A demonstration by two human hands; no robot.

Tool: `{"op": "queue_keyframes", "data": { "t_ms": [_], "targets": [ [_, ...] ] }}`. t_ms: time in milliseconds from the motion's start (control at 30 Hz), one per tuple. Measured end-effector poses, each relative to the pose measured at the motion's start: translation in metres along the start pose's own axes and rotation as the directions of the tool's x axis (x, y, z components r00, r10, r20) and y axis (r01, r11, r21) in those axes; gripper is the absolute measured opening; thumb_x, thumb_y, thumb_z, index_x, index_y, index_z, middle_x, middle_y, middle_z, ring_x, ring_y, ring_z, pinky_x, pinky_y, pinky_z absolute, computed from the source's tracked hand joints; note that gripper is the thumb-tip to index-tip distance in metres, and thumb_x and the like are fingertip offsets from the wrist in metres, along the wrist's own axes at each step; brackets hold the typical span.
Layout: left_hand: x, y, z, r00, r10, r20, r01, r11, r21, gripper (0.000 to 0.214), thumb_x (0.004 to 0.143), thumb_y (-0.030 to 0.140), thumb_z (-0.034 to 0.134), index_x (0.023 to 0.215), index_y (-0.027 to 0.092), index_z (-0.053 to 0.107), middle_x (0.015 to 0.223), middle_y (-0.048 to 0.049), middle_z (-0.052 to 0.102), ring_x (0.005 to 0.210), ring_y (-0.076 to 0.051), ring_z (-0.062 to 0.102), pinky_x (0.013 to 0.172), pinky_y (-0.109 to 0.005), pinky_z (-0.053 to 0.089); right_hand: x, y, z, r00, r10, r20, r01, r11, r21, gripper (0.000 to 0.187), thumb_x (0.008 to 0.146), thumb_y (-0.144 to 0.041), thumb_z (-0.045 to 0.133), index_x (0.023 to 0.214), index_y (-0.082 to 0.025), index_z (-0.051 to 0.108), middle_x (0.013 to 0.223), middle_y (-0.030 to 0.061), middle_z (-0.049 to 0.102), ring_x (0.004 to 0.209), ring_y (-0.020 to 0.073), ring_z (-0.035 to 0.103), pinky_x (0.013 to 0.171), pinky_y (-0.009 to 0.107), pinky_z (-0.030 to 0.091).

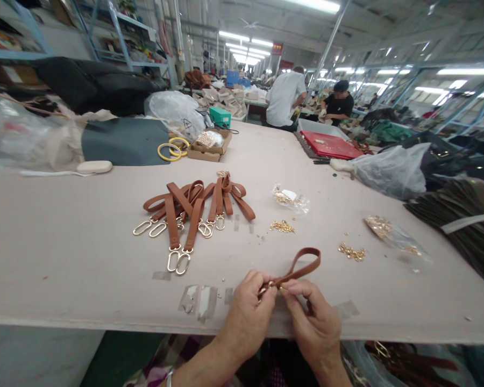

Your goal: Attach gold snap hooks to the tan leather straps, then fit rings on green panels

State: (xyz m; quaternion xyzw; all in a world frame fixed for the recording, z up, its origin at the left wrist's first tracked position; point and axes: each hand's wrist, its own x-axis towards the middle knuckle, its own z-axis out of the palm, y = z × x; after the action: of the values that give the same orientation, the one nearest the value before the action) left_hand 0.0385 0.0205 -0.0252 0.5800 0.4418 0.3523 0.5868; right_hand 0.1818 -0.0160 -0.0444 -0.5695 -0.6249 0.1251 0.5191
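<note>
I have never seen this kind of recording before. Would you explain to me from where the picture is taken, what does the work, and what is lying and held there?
There is no machine here: a person works with two bare hands. The single picture comes from a camera worn on the head, looking forward and down.

The left hand grips a looped brown strap near one end. Beside it, the right hand pinches what looks like a small gold-coloured piece, too tiny to name.

On the pale table, more brown straps with metal clips lie in a pile. To its right are two small heaps of gold-coloured parts and clear bags holding similar parts.
</note>
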Motion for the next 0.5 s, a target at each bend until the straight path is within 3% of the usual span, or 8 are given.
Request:
{"op": "queue_keyframes", "data": {
  "t_ms": [167,300,400,500],
  "targets": [
    [-0.001,-0.002,0.002,0.999,0.052,-0.008,-0.052,0.998,0.019,0.019,0.091,0.025,0.048,0.098,0.022,0.065,0.090,-0.0001,0.058,0.062,-0.010,0.051,0.059,-0.022,0.042,-0.005,0.001,0.003,0.997,0.064,-0.051,-0.064,0.998,-0.013,0.003,0.086,-0.021,0.062,0.088,-0.023,0.062,0.087,0.0009,0.070,0.083,0.0141,0.067,0.076,0.023,0.054],
    [-0.003,0.001,0.001,0.997,0.074,0.000,-0.074,0.997,0.003,0.020,0.090,0.023,0.050,0.100,0.023,0.067,0.089,-0.0007,0.057,0.072,-0.013,0.056,0.064,-0.023,0.044,-0.006,-0.002,0.006,0.969,0.225,-0.100,-0.213,0.970,0.114,0.011,0.082,-0.029,0.067,0.086,-0.020,0.062,0.082,0.0029,0.070,0.076,0.0159,0.067,0.070,0.025,0.056],
    [-0.009,0.005,0.002,0.995,0.100,-0.005,-0.100,0.994,-0.043,0.019,0.089,0.021,0.051,0.098,0.021,0.069,0.087,-0.0014,0.057,0.078,-0.014,0.058,0.068,-0.023,0.045,-0.008,-0.006,0.006,0.889,0.445,-0.110,-0.393,0.863,0.317,0.027,0.073,-0.036,0.075,0.085,-0.019,0.058,0.077,0.0032,0.070,0.069,0.0173,0.068,0.062,0.026,0.057],
    [-0.016,0.011,0.004,0.989,0.144,0.013,-0.143,0.988,-0.056,0.019,0.088,0.017,0.053,0.095,0.019,0.070,0.087,-0.0023,0.060,0.077,-0.014,0.058,0.069,-0.023,0.045,-0.015,-0.006,0.002,0.754,0.655,-0.051,-0.546,0.668,0.505,0.046,0.064,-0.039,0.082,0.096,-0.018,0.057,0.087,0.0062,0.073,0.077,0.0211,0.070,0.064,0.028,0.059]
  ]
}}
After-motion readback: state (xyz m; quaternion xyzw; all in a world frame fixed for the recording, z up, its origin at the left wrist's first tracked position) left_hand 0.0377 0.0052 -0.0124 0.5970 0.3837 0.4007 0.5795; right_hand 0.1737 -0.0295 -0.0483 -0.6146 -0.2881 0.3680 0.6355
